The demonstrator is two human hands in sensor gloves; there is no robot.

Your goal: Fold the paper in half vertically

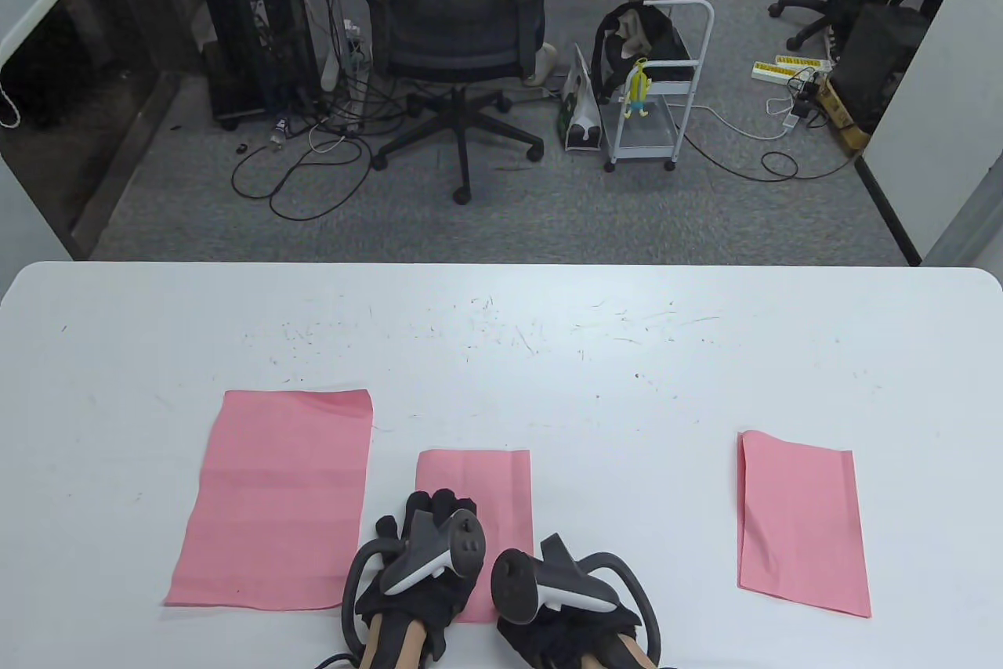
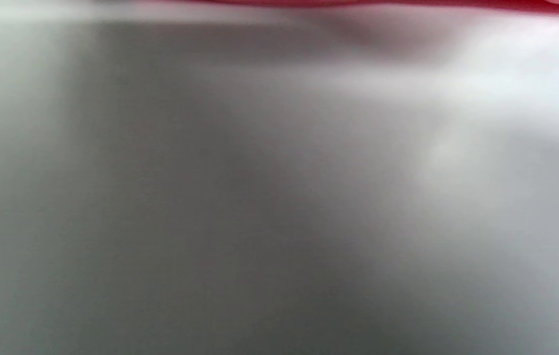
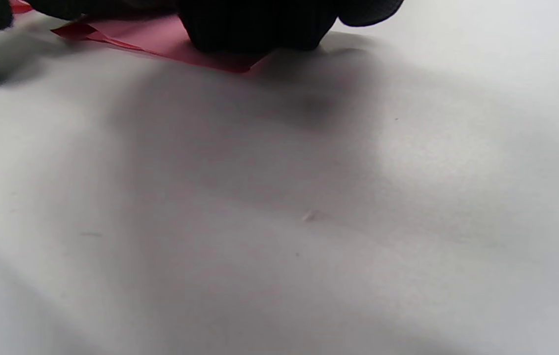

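1. Grey carpet, an office chair (image 1: 458,34), a white trolley (image 1: 658,85) and loose cables filled the upper half of the table view; a white table (image 1: 548,356) took up the lower half.
2. On that table, a folded pink paper (image 1: 474,477) lay at lower centre, an unfolded pink sheet (image 1: 274,500) just to its left, and another folded pink sheet (image 1: 799,524) well apart at lower right.
3. At the bottom edge, the left hand (image 1: 423,551) rested on the centre paper, fingers spread flat over it. The right hand (image 1: 568,606) sat at the paper's lower right corner, its fingers hidden under the tracker.
4. Left wrist view was blurred: grey table surface (image 2: 279,197) with a thin pink strip of paper (image 2: 358,3) along the top edge.
5. Right wrist view showed the right hand's gloved fingers (image 3: 260,24) at top centre pressing down on the pink paper's corner (image 3: 161,37); whether they were straight or curled I could not tell. White tabletop (image 3: 309,222) filled the rest.
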